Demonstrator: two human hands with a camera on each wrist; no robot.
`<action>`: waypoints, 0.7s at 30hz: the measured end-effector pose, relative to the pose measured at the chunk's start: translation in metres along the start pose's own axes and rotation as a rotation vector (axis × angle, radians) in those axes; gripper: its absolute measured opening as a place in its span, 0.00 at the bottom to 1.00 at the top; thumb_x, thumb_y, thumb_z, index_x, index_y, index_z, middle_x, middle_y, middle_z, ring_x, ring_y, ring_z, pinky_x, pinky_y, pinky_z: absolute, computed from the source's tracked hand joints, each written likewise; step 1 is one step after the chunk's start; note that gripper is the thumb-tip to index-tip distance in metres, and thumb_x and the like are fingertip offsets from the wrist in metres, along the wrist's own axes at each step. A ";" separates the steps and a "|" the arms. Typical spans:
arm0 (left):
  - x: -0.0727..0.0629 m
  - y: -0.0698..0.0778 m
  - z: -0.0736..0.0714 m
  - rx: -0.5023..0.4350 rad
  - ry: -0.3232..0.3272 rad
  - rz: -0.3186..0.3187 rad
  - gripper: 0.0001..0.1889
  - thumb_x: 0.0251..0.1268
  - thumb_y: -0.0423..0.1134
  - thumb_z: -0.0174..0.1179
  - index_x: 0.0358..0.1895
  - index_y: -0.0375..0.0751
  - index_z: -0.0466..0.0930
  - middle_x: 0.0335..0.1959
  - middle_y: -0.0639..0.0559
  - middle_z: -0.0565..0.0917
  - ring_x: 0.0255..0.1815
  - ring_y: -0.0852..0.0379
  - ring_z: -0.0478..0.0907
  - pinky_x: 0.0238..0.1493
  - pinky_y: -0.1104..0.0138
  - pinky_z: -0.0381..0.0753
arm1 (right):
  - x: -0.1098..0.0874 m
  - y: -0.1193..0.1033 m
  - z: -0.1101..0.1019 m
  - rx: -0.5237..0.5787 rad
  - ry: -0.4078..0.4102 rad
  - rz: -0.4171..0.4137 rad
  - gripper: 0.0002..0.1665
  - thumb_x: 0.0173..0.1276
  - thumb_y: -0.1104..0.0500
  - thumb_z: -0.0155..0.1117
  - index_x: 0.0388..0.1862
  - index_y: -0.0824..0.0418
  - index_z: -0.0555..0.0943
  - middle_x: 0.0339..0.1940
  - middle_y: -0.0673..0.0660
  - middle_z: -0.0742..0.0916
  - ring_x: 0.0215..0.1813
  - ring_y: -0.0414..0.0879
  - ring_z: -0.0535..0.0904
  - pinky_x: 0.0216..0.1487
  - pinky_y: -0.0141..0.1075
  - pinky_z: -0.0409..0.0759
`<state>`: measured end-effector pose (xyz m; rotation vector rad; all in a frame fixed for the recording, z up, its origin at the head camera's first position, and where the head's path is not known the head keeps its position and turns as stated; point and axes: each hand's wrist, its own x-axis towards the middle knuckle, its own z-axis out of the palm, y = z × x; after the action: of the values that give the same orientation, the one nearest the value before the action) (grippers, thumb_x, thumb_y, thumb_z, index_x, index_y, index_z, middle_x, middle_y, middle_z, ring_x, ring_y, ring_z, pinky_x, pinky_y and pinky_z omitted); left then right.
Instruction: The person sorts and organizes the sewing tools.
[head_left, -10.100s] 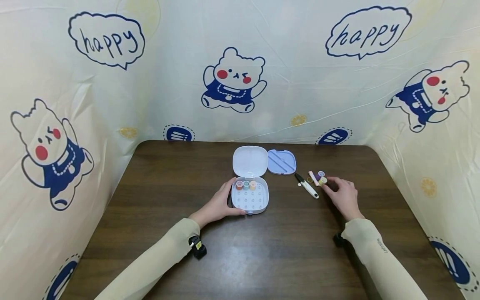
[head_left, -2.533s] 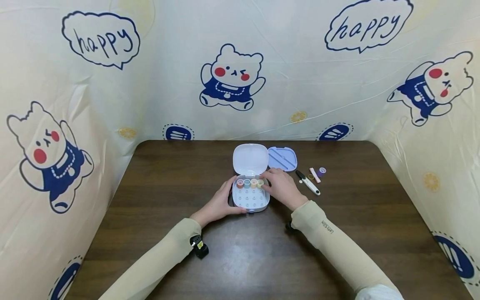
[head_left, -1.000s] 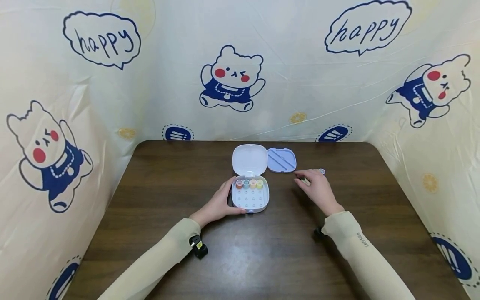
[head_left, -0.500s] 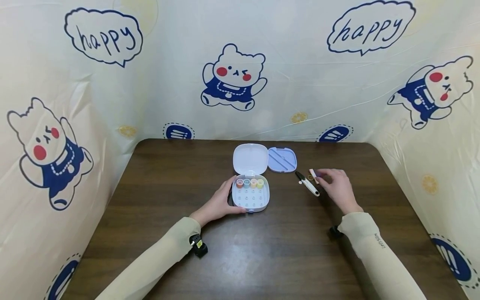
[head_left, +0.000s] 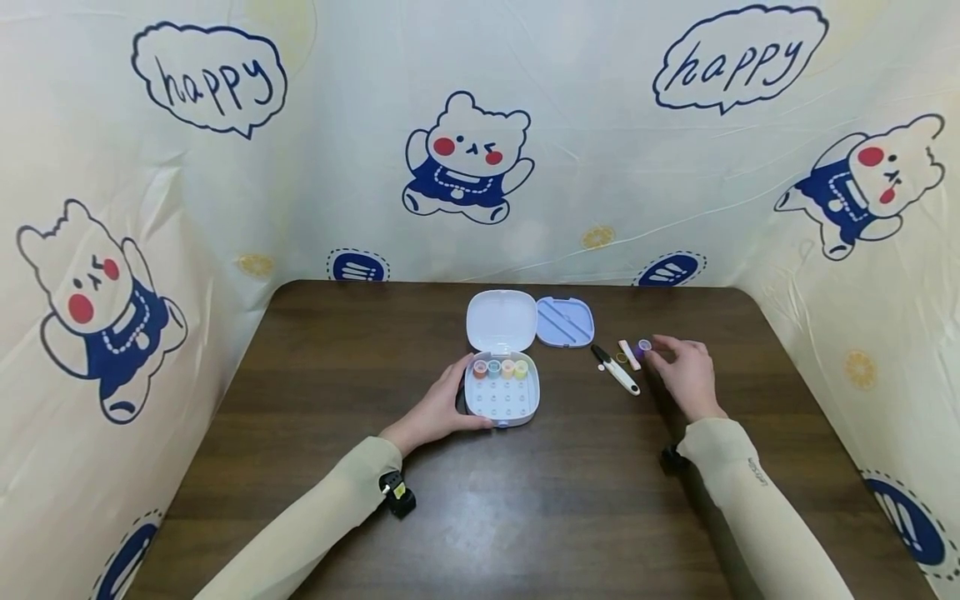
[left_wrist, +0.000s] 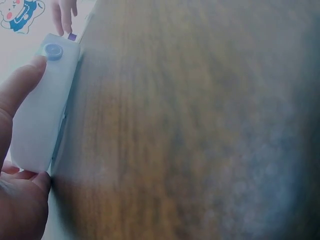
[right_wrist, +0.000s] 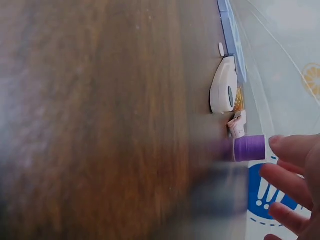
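Observation:
My left hand [head_left: 435, 406] grips the side of a white sewing box [head_left: 501, 423], its thumb near the front latch [left_wrist: 53, 51]. The box's lid [head_left: 501, 321] stands open at the back. Inside, a row of thread spools, red, blue, peach and yellow [head_left: 521, 368], sits on the back pegs; bare pegs show in front. My right hand [head_left: 686, 379] is beside a purple thread spool [right_wrist: 249, 148], which stands upright on the table. In the right wrist view the thumb and fingers are spread, with a small gap between thumb and spool.
Left of the purple spool lie a small pink-and-white piece [head_left: 628, 354], a yellow ring-like item [head_left: 621, 358], a white tool with a black end [head_left: 618, 377] and a tiny white round piece [head_left: 601, 367]. A lavender tray [head_left: 565, 322] lies beside the lid.
The yellow spool went from the table into the box under my right hand. That hand then went back right and now sits slightly right of the purple spool. My left hand stays on the box.

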<state>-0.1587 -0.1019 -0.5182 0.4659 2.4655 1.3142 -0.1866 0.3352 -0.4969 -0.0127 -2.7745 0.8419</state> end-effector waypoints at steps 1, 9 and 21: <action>0.000 0.000 0.000 0.001 0.000 -0.002 0.66 0.51 0.57 0.81 0.86 0.45 0.43 0.83 0.42 0.55 0.82 0.47 0.56 0.80 0.48 0.57 | 0.001 0.001 0.001 0.001 -0.004 0.006 0.21 0.73 0.59 0.70 0.60 0.70 0.84 0.52 0.69 0.89 0.61 0.69 0.76 0.63 0.63 0.68; -0.002 0.001 0.001 0.008 0.002 0.005 0.66 0.51 0.57 0.81 0.86 0.45 0.43 0.83 0.42 0.55 0.82 0.47 0.56 0.79 0.49 0.58 | 0.006 0.004 0.008 0.059 -0.091 0.096 0.24 0.74 0.56 0.70 0.61 0.70 0.83 0.52 0.70 0.89 0.56 0.66 0.85 0.62 0.61 0.75; -0.002 0.002 0.000 0.007 0.005 0.015 0.66 0.51 0.57 0.81 0.86 0.43 0.43 0.83 0.42 0.56 0.81 0.46 0.57 0.79 0.48 0.58 | 0.010 0.004 0.010 0.079 -0.121 0.163 0.24 0.76 0.53 0.68 0.62 0.68 0.83 0.53 0.69 0.89 0.58 0.66 0.82 0.62 0.59 0.75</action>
<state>-0.1570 -0.1017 -0.5168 0.4840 2.4757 1.3144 -0.1984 0.3334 -0.5046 -0.1824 -2.8814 1.0236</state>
